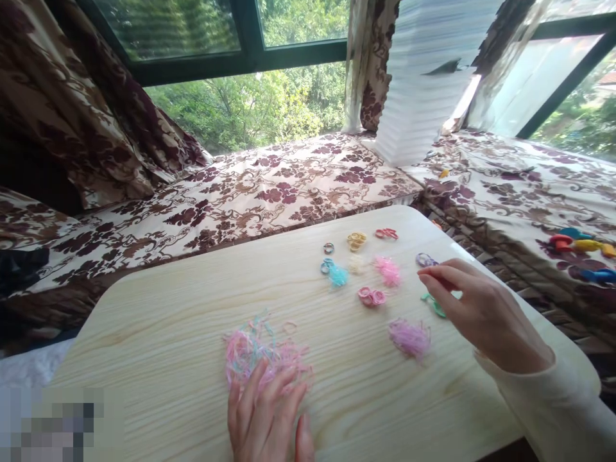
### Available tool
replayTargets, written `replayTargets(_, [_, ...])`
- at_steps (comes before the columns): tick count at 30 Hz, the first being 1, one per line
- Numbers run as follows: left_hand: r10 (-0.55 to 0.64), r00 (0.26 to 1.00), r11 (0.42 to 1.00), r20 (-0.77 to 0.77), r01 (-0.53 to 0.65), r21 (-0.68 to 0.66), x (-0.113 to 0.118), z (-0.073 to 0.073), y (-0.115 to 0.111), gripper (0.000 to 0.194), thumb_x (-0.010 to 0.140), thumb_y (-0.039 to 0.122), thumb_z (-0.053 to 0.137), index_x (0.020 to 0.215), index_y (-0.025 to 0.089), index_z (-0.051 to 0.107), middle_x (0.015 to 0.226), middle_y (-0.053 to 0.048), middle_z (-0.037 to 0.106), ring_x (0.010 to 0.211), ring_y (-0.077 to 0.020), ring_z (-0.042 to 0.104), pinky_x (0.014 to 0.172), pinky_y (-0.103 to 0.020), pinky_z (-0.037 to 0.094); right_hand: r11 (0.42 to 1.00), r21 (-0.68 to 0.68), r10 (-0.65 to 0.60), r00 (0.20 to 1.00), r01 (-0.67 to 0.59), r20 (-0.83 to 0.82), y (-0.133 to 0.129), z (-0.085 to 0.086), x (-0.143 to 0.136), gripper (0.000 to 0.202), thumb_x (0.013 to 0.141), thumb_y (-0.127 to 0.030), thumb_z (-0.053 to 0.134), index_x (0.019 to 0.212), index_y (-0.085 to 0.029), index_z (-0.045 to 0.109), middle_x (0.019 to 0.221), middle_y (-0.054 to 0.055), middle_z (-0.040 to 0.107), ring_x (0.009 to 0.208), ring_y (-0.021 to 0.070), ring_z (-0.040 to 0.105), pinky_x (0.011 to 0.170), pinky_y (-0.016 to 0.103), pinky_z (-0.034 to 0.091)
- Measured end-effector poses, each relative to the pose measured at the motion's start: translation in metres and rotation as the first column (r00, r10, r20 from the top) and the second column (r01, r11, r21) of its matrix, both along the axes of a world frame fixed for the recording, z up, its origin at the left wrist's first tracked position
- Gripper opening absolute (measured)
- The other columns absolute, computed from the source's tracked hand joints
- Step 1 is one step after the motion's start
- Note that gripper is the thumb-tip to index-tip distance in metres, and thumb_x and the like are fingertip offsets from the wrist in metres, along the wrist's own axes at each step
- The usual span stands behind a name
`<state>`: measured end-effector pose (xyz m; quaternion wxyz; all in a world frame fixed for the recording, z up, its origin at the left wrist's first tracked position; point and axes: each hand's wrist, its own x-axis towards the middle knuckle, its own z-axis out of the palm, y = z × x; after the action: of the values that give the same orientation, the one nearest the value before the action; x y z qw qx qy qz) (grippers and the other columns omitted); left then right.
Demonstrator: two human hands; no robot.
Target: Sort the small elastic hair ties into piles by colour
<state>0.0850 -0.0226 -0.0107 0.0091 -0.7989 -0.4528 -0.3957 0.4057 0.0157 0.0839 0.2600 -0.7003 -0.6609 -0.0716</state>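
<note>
My left hand (272,407) lies with fingers stretched over the near edge of a loose pile of thin pink, blue and lilac strands (257,350), possibly small elastic bands. My right hand (481,314) hovers at the table's right side, thumb and index finger pinched together; anything between them is too small to make out. Just beyond its fingertips lie purple-and-white rings (426,260). Green rings (434,305) sit partly behind the hand. Left of it are a lilac bundle (410,337), a pink bundle (387,271) and pink rings (371,296).
Farther back on the wooden table (183,308) lie yellow rings (356,241), red rings (386,233), a blue bundle (337,275) and a cream bundle (356,264). A tall white stack (428,83) stands on the flowered window seat (269,179). Colourful toy pieces (587,245) lie at right.
</note>
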Motion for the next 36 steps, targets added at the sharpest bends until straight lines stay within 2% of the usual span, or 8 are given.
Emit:
replayTargets(3, [0.0, 1.0, 0.999, 0.019, 0.001, -0.033, 0.001, 0.003, -0.002, 0.033, 0.082, 0.005, 0.055, 0.105, 0.024, 0.069, 0.107, -0.004, 0.073, 0.138, -0.023, 0.044, 0.123, -0.046, 0.018, 0.998, -0.005, 0.066, 0.996, -0.066, -0.055, -0.02, 0.008, -0.019, 0.026, 0.097, -0.037, 0.047, 0.084, -0.023, 0.065, 0.086, 0.002, 0.067, 0.07, 0.0149, 0.065, 0.062, 0.028, 0.048])
replayTargets(5, [-0.001, 1.0, 0.998, 0.031, 0.002, -0.055, 0.001, 0.006, -0.004, 0.033, 0.082, 0.005, 0.055, 0.106, 0.023, 0.068, 0.109, -0.005, 0.072, 0.137, -0.0243, 0.046, 0.123, -0.048, 0.018, 0.989, -0.027, 0.144, 0.983, -0.148, -0.115, -0.031, 0.006, -0.035, 0.023, 0.097, -0.035, 0.049, 0.084, -0.024, 0.064, 0.084, 0.001, 0.066, 0.071, 0.0139, 0.065, 0.062, 0.026, 0.049])
replayTargets(9, [0.003, 0.999, 0.994, 0.036, 0.001, -0.107, 0.003, 0.016, -0.008, 0.029, 0.084, 0.01, 0.055, 0.109, 0.021, 0.068, 0.114, -0.007, 0.07, 0.135, -0.026, 0.047, 0.122, -0.051, 0.021, 0.957, 0.002, 0.286, 0.938, -0.291, -0.197, -0.042, -0.015, -0.068, 0.019, 0.097, -0.032, 0.052, 0.087, -0.024, 0.065, 0.086, 0.001, 0.068, 0.077, 0.014, 0.067, 0.065, 0.024, 0.052])
replayTargets(12, [0.031, 0.999, 0.987, 0.025, -0.027, -0.157, 0.006, 0.025, -0.011, 0.029, 0.086, 0.012, 0.054, 0.111, 0.021, 0.067, 0.116, -0.007, 0.07, 0.136, -0.0272, 0.046, 0.122, -0.053, 0.022, 0.923, 0.012, 0.375, 0.892, -0.385, -0.252, -0.04, -0.032, -0.086, 0.02, 0.097, -0.03, 0.051, 0.084, -0.025, 0.066, 0.081, 0.001, 0.067, 0.07, 0.0129, 0.066, 0.06, 0.023, 0.052])
replayTargets(15, [0.07, 0.997, 0.976, 0.032, -0.062, -0.209, 0.01, 0.033, -0.012, 0.029, 0.087, 0.011, 0.051, 0.109, 0.021, 0.067, 0.116, -0.007, 0.069, 0.137, -0.0277, 0.044, 0.122, -0.055, 0.021, 0.89, -0.021, 0.43, 0.853, -0.456, -0.296, -0.036, -0.041, -0.099, 0.021, 0.097, -0.027, 0.05, 0.085, -0.024, 0.066, 0.078, 0.001, 0.065, 0.066, 0.0118, 0.064, 0.057, 0.022, 0.051])
replayTargets(20, [0.081, 0.996, 0.969, 0.039, -0.07, -0.238, 0.011, 0.04, -0.012, 0.031, 0.087, 0.009, 0.051, 0.109, 0.021, 0.068, 0.116, -0.007, 0.069, 0.135, -0.0287, 0.045, 0.119, -0.057, 0.024, 0.866, -0.074, 0.456, 0.84, -0.495, -0.294, -0.032, -0.042, -0.111, 0.027, 0.099, -0.03, 0.045, 0.085, -0.023, 0.067, 0.079, 0.003, 0.065, 0.065, 0.0128, 0.063, 0.056, 0.024, 0.051])
replayTargets(29, [0.042, 0.998, 0.964, -0.056, -0.055, -0.258, 0.009, 0.038, -0.012, 0.033, 0.087, 0.011, 0.054, 0.115, 0.021, 0.067, 0.124, -0.009, 0.064, 0.136, -0.0313, 0.043, 0.118, -0.06, 0.026, 0.846, -0.103, 0.478, 0.83, -0.523, -0.288, -0.029, -0.042, -0.119, 0.029, 0.1, -0.031, 0.043, 0.088, -0.023, 0.067, 0.079, 0.003, 0.065, 0.066, 0.013, 0.064, 0.058, 0.024, 0.05])
replayTargets(36, [0.001, 0.998, 0.964, -0.065, -0.019, -0.266, 0.007, 0.039, -0.013, 0.03, 0.085, 0.011, 0.056, 0.109, 0.023, 0.069, 0.126, -0.01, 0.062, 0.137, -0.0325, 0.042, 0.116, -0.062, 0.028, 0.842, -0.09, 0.494, 0.828, -0.531, -0.264, -0.03, -0.041, -0.119, 0.026, 0.1, -0.028, 0.043, 0.09, -0.023, 0.067, 0.079, 0.002, 0.065, 0.067, 0.0124, 0.063, 0.06, 0.024, 0.05])
